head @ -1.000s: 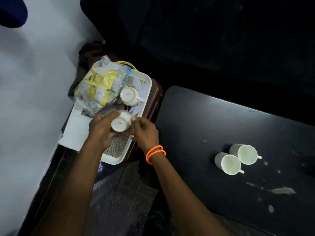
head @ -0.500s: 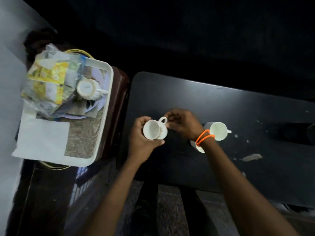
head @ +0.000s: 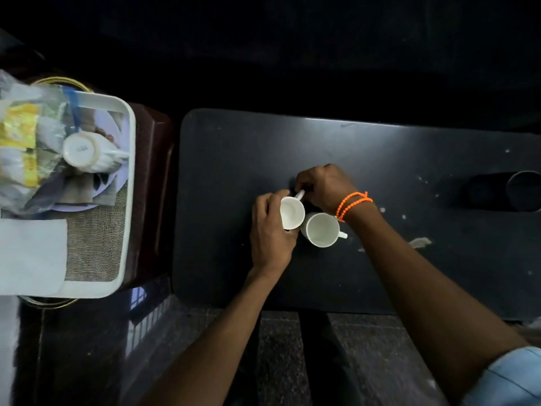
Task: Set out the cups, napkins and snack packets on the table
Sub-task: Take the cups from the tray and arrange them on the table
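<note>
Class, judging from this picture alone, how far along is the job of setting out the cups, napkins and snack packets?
Done: one upright cup stands on the table. In hand: the left hand and right hand hold a second cup beside it. Left: the upturned cup, napkin and packet bag in the tray.

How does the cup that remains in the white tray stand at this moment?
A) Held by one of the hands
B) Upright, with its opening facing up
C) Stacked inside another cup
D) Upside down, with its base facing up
D: the cup in the tray shows its flat base with a small mark on it, not an open mouth, and it rests on the white tray away from both hands.
</note>
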Tool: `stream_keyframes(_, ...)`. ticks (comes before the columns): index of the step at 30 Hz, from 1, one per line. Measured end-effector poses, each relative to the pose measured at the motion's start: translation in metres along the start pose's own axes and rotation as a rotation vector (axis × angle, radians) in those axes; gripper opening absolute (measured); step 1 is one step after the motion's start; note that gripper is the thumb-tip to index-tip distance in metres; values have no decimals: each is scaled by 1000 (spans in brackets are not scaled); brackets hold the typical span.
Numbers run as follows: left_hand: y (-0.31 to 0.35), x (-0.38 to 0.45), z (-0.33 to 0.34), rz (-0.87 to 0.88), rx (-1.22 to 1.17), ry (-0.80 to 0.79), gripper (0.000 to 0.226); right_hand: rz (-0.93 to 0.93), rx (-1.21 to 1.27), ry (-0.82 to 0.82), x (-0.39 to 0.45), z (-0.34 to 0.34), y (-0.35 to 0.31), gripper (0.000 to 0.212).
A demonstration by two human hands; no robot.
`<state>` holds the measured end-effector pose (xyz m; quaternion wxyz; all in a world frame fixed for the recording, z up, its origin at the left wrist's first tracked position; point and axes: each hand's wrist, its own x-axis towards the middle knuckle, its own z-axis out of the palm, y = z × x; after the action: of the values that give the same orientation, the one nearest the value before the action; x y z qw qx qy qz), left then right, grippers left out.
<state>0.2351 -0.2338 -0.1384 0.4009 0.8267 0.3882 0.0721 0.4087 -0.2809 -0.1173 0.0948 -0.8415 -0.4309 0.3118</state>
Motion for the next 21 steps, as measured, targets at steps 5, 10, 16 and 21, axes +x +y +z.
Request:
stream_keyframes(5, 3, -8, 4, -35, 6, -41, 84, -6, -7, -35, -1, -2, 3, 24)
stream_keyframes(10, -3, -11, -10, -35, -79, -145, 96, 59, -22, -140, 5, -18, -3, 36)
stream_keyframes(16, -33, 27, -96, -68, -180, -18, 72, 90, 214, 78, 31, -33, -66, 19)
stream_keyframes(21, -80, 92, -202, -451, -374, 712, 36, -20, 454, 25, 68, -6, -173, 28)
